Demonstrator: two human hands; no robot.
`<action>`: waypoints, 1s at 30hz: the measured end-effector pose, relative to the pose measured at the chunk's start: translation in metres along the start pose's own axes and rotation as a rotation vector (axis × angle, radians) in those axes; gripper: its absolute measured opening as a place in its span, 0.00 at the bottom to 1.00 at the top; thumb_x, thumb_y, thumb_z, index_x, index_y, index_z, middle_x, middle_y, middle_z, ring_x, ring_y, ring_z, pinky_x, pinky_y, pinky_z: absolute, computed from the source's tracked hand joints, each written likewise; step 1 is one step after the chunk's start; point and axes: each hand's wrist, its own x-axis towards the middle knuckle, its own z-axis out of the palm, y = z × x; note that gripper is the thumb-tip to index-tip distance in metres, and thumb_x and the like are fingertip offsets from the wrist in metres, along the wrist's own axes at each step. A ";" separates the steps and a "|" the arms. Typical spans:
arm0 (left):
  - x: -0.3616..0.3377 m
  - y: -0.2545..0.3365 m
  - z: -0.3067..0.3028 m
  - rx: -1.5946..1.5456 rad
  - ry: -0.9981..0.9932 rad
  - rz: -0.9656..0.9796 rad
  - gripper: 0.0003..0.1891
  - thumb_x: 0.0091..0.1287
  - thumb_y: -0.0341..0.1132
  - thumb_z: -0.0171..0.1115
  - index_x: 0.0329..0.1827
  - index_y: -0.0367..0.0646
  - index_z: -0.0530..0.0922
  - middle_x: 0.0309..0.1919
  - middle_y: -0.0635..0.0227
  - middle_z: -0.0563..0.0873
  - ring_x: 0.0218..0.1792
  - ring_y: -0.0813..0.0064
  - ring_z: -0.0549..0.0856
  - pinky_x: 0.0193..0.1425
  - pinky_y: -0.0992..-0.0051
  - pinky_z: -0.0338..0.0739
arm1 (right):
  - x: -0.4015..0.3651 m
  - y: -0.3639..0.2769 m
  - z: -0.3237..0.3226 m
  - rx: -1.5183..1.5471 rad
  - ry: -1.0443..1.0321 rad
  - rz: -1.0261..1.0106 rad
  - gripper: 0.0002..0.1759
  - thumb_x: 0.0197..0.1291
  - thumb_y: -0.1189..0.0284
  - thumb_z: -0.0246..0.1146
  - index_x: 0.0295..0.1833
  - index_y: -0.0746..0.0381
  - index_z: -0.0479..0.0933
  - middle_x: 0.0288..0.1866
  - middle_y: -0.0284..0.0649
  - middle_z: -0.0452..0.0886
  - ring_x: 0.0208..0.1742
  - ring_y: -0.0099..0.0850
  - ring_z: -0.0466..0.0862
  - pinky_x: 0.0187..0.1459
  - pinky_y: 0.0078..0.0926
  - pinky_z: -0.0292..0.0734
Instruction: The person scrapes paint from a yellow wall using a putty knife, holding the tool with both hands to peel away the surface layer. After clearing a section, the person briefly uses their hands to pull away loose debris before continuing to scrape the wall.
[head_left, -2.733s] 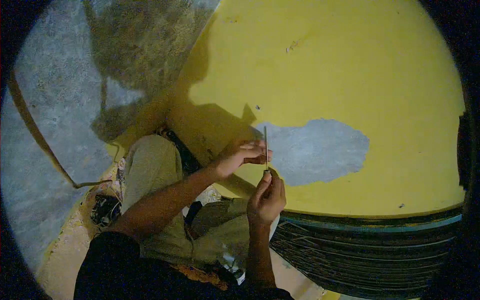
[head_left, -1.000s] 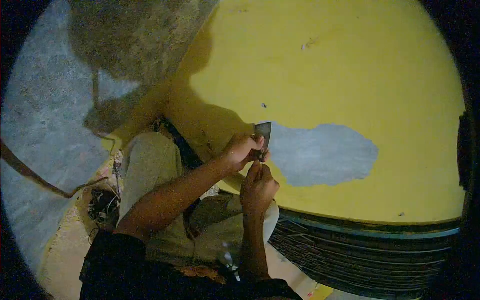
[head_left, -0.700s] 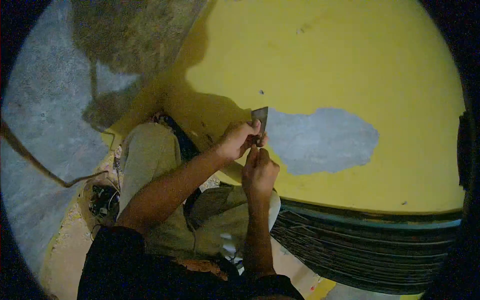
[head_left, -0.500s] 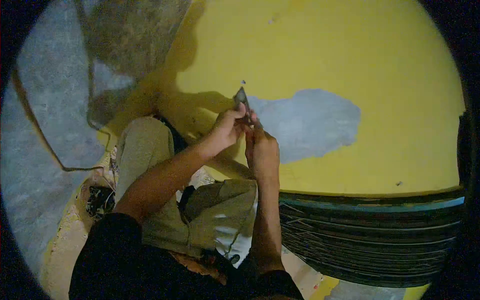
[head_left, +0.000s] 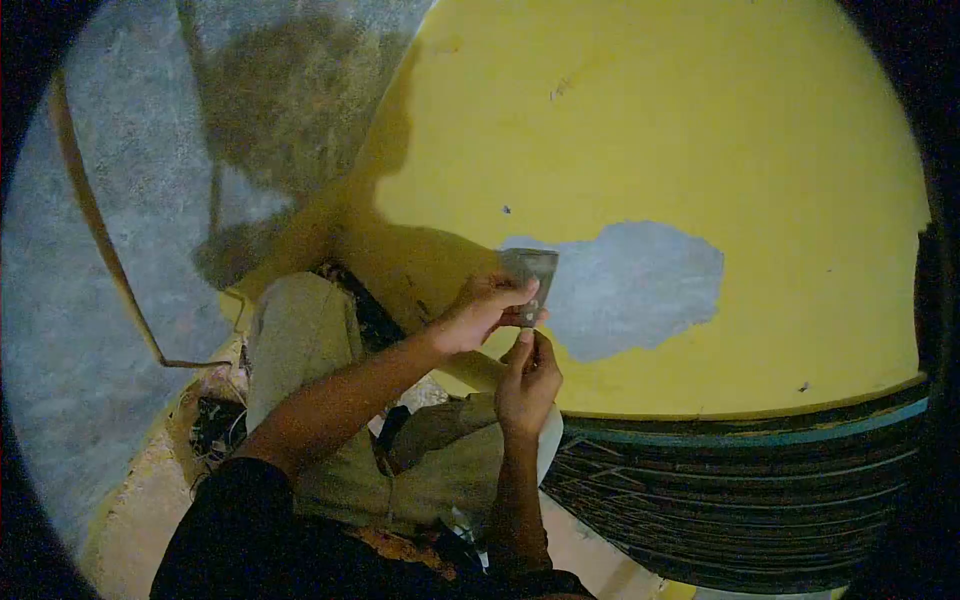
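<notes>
A putty knife (head_left: pixel 535 266) with a flat, flared grey blade is held up in front of the yellow wall (head_left: pixel 760 130). My left hand (head_left: pixel 485 312) grips it with the thumb across the blade's face. Just below, my right hand (head_left: pixel 530 385) is closed in a pinch at the narrow lower end; how much of a handle its fingers cover is hidden. Behind the knife and to the right, a bare grey patch (head_left: pixel 645 285) with a ragged edge shows in the yellow paint.
Dark slatted layers (head_left: pixel 740 490) lie along the lower right, under the yellow surface's edge. A brown bent pipe or cable (head_left: pixel 110 250) runs down the grey surface (head_left: pixel 70 330) at left. My bent knee (head_left: pixel 300 330) is close to the wall, beside dark clutter (head_left: pixel 215 430).
The putty knife has turned from nearly edge-on to showing its broad face. Both hands sit lower and slightly further right in view. The whole view has shifted.
</notes>
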 end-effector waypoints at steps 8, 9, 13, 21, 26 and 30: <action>0.019 -0.009 0.010 0.038 -0.028 0.083 0.14 0.66 0.40 0.66 0.37 0.35 0.77 0.31 0.62 0.84 0.33 0.68 0.88 0.38 0.73 0.84 | 0.014 -0.003 -0.009 -0.220 0.124 -0.100 0.19 0.71 0.64 0.53 0.36 0.70 0.76 0.17 0.46 0.74 0.18 0.32 0.73 0.24 0.34 0.67; 0.019 -0.006 0.013 0.013 -0.016 0.084 0.14 0.65 0.40 0.67 0.36 0.35 0.77 0.30 0.63 0.84 0.33 0.68 0.88 0.38 0.74 0.84 | 0.016 -0.002 -0.010 -0.236 0.127 -0.165 0.18 0.71 0.65 0.54 0.35 0.70 0.76 0.17 0.48 0.73 0.17 0.33 0.73 0.23 0.34 0.66; 0.007 0.012 0.023 0.045 0.043 0.043 0.14 0.64 0.40 0.68 0.34 0.35 0.79 0.28 0.64 0.84 0.29 0.72 0.87 0.32 0.75 0.81 | 0.017 -0.007 -0.009 -0.208 0.091 -0.143 0.17 0.70 0.67 0.55 0.34 0.70 0.76 0.17 0.51 0.73 0.16 0.38 0.72 0.22 0.35 0.65; 0.031 0.040 -0.018 -0.115 0.009 0.159 0.14 0.68 0.44 0.63 0.35 0.41 0.81 0.29 0.70 0.84 0.28 0.80 0.82 0.31 0.80 0.76 | 0.077 -0.059 0.013 -0.125 -0.105 -0.397 0.15 0.69 0.69 0.55 0.32 0.69 0.75 0.22 0.57 0.76 0.25 0.57 0.79 0.26 0.44 0.73; 0.007 0.058 -0.035 -0.196 0.084 0.123 0.16 0.70 0.48 0.59 0.37 0.42 0.79 0.30 0.72 0.83 0.30 0.81 0.81 0.35 0.80 0.77 | 0.064 -0.058 0.040 -0.194 -0.153 -0.362 0.14 0.69 0.71 0.55 0.32 0.69 0.74 0.22 0.57 0.76 0.25 0.56 0.79 0.26 0.43 0.73; 0.000 0.035 0.006 -0.127 0.068 0.027 0.15 0.70 0.45 0.60 0.36 0.41 0.79 0.30 0.70 0.83 0.30 0.79 0.82 0.36 0.78 0.78 | 0.032 -0.046 0.009 -0.126 0.036 -0.272 0.14 0.69 0.69 0.55 0.34 0.70 0.75 0.21 0.52 0.77 0.22 0.46 0.80 0.25 0.38 0.71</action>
